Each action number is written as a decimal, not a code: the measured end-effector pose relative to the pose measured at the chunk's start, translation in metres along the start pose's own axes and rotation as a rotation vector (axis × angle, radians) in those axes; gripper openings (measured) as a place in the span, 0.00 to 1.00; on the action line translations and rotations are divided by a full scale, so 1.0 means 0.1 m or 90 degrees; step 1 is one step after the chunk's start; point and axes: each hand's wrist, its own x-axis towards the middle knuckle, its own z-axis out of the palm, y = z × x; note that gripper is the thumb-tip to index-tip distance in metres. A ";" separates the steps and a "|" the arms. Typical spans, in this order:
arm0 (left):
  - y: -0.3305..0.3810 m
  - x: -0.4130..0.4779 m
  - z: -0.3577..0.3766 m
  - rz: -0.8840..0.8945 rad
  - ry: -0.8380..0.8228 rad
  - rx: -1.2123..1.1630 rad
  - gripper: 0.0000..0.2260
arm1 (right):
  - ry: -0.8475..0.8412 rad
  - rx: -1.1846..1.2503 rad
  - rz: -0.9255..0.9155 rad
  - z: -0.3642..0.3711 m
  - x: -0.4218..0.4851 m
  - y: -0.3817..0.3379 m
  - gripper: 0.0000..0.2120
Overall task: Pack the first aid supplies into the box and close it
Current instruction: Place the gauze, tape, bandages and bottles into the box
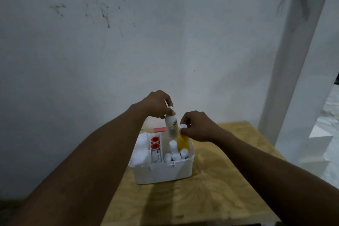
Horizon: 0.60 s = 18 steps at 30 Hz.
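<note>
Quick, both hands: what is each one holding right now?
Left hand: closed on the white bottle, above the box.
Right hand: closed on the yellow bottle's white cap.

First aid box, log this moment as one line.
left hand: lowering white bottle | right hand: holding yellow bottle by cap | box: open, partly packed

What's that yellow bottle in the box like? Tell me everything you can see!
The yellow plastic bottle stands upright in the right back corner of the white plastic box, beside smaller white bottles. Its body looks filled with yellow-orange liquid. Its white round cap is pinched in the grip of the right hand, which covers its neck. Any label is too blurred to tell.
</note>
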 end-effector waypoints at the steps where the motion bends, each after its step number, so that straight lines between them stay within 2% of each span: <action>1: 0.01 -0.01 0.00 0.000 -0.004 -0.002 0.13 | -0.010 -0.001 0.003 0.02 -0.02 0.01 0.08; 10: -0.12 -0.16 0.39 -0.042 -0.111 0.033 0.12 | -0.089 -0.026 0.017 0.21 -0.14 0.14 0.09; 15: -0.19 -0.20 0.56 -0.076 -0.156 0.016 0.11 | -0.080 -0.011 0.022 0.24 -0.12 0.15 0.12; 18: -0.21 -0.19 0.58 -0.085 -0.173 0.004 0.09 | -0.063 0.025 0.039 0.24 -0.09 0.19 0.11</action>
